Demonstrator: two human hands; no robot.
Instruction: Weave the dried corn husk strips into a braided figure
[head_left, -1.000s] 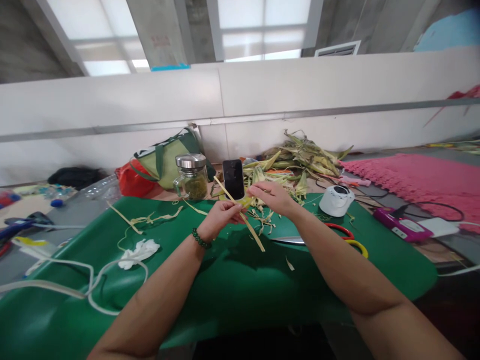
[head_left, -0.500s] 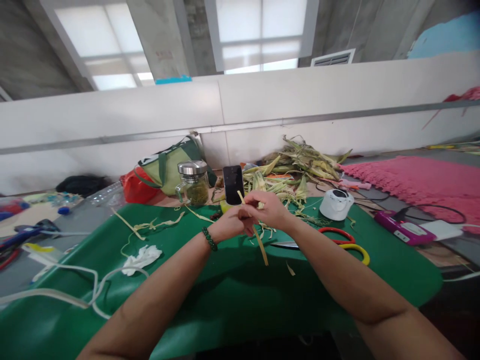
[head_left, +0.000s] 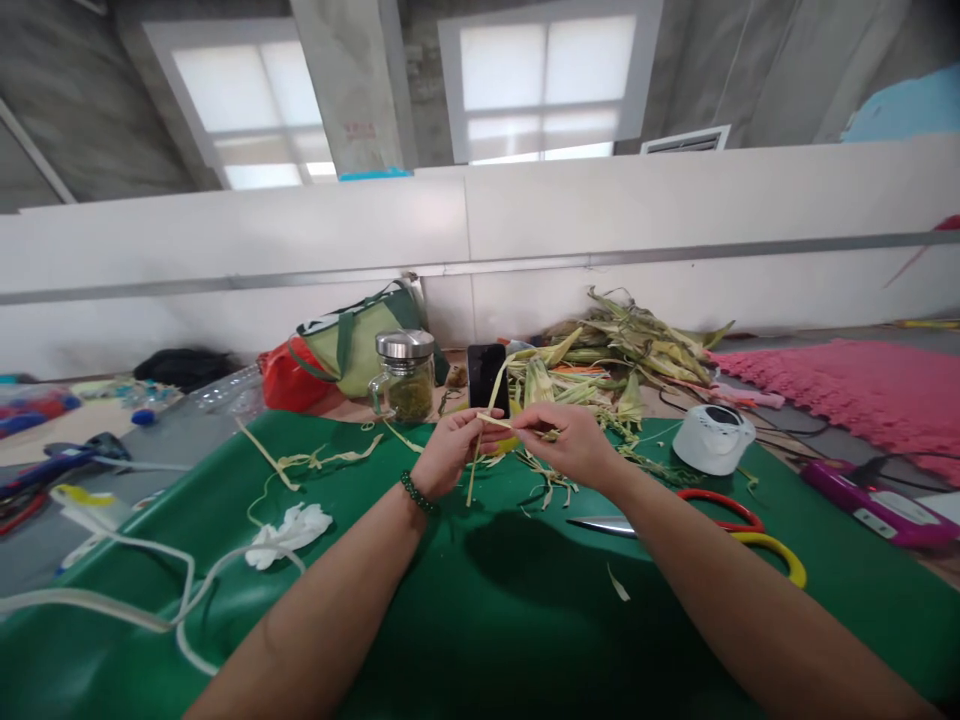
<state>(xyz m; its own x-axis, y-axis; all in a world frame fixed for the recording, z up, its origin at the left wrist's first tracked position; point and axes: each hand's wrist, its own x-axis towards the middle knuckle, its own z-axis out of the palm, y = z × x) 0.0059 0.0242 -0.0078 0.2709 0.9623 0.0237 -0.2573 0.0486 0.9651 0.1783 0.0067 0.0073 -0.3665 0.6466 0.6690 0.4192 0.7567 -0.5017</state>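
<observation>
Pale corn husk strips (head_left: 498,383) cross between my hands above the green mat. My left hand (head_left: 452,450), with a green bead bracelet (head_left: 414,492) at its wrist, pinches them where they cross. One strip runs upward and its lower end hangs beneath the fingers. My right hand (head_left: 571,442) is closed on the strip end that stretches to the right, and fingers hide part of it. Scissors (head_left: 750,512) with red and yellow handles lie partly under my right forearm. Behind my hands stands a dark phone (head_left: 485,372).
A heap of corn husks (head_left: 637,335) lies at the back, beside a lidded glass jar (head_left: 405,375). On the right are a white pot-like container (head_left: 712,440) and a purple device (head_left: 874,505). A crumpled tissue (head_left: 292,530) and white cable (head_left: 187,560) lie left on the green mat (head_left: 420,620).
My hands have moved apart, the right one shifting right. The strip that slanted down to the right now runs upward from my left hand, with another stretched between the hands. The view shifted slightly.
</observation>
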